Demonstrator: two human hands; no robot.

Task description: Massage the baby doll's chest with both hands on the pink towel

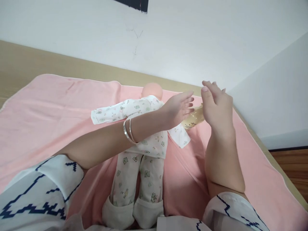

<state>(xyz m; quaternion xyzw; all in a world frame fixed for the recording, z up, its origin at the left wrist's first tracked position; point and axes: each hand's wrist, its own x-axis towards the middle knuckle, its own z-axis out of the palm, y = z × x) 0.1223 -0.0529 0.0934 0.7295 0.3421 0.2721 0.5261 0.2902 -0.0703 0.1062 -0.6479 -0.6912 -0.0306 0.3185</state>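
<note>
Nothing appears to be grasped by either of the two hands: the left hand (179, 110) is held out sideways with its fingers loosely spread, and the right hand (218, 106) is raised with its fingers extended. Underneath, one wood-toned surface (48, 57) is largely covered by one pink blanket (55, 99), probably laid as padding. On the blanket, below the left forearm (103, 139), one baby doll (151, 147) is stretched full length, its single round head (152, 90) pointed toward the wall (180, 41) and its two covered feet (117, 215) toward the wearer, seemingly so that its whole length can be reached. It is dressed in one printed top and one pair of printed trousers; its two sleeves (108, 113) are spread outward. One clear yellowish bottle (192, 120) is seen between the hands, partly hidden; whether it is touched cannot be told. Two silver bangles (125, 129) are worn on the left wrist.
</note>
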